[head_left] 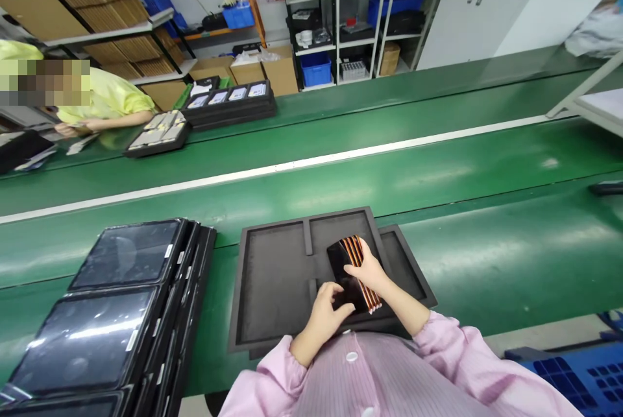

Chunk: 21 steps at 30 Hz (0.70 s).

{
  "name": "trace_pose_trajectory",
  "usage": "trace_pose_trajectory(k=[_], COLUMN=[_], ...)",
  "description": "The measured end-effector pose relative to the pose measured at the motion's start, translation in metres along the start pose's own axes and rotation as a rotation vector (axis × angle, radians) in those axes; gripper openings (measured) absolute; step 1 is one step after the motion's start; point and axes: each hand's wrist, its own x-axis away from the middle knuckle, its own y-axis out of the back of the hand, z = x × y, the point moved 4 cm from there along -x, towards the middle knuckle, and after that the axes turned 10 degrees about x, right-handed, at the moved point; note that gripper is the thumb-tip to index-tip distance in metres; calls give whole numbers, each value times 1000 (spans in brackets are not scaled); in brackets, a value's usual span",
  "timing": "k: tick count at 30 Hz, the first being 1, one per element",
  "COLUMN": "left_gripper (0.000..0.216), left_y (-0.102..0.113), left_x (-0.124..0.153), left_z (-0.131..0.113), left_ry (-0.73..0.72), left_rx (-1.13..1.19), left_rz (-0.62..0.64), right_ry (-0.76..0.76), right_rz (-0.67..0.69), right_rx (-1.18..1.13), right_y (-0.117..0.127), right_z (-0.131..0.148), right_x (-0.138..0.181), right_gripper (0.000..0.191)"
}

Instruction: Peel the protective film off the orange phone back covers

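A fanned stack of glossy black panels (339,260) with orange-striped edges is between my hands; their exact kind is unclear. My right hand (370,269) grips the stack's right side, thumb lying across the top and fingers round the far edge. At the lower left corner, my left hand (327,310) has its curled fingers and thumb against the panels. Beneath them lies a black foam tray (275,287) with divided recesses. A second black tray (403,261) sticks out from under it on the right.
To the left stand stacked black trays holding dark glossy screens (102,323). Across the green bench (467,164), a person in a yellow top (114,96) works near a tray of pale parts (158,131) and a black tray stack (228,112). A blue crate (569,378) is at lower right.
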Motion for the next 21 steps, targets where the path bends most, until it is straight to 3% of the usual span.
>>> trace_pose_trajectory(k=[3, 6, 8, 14, 18, 21], left_gripper=[54, 64, 62, 61, 50, 48], left_y=[13, 4, -3, -2, 0, 1], left_x=[-3, 10, 26, 52, 53, 54], left_z=[-13, -38, -58, -92, -93, -87], left_ry=[30, 132, 190, 161, 148, 136], left_rx=[218, 756, 959, 833, 754, 831], left_rz=[-132, 56, 145, -28, -25, -25], right_ry=[67, 148, 208, 309, 331, 430], right_rz=[95, 183, 202, 68, -50, 10], right_rx=[-230, -548, -658, -600, -378, -273], right_y=[6, 6, 7, 13, 20, 30], right_z=[8, 32, 51, 80, 74, 77], right_x=[13, 37, 53, 78, 84, 84], right_gripper=[63, 64, 68, 74, 82, 79])
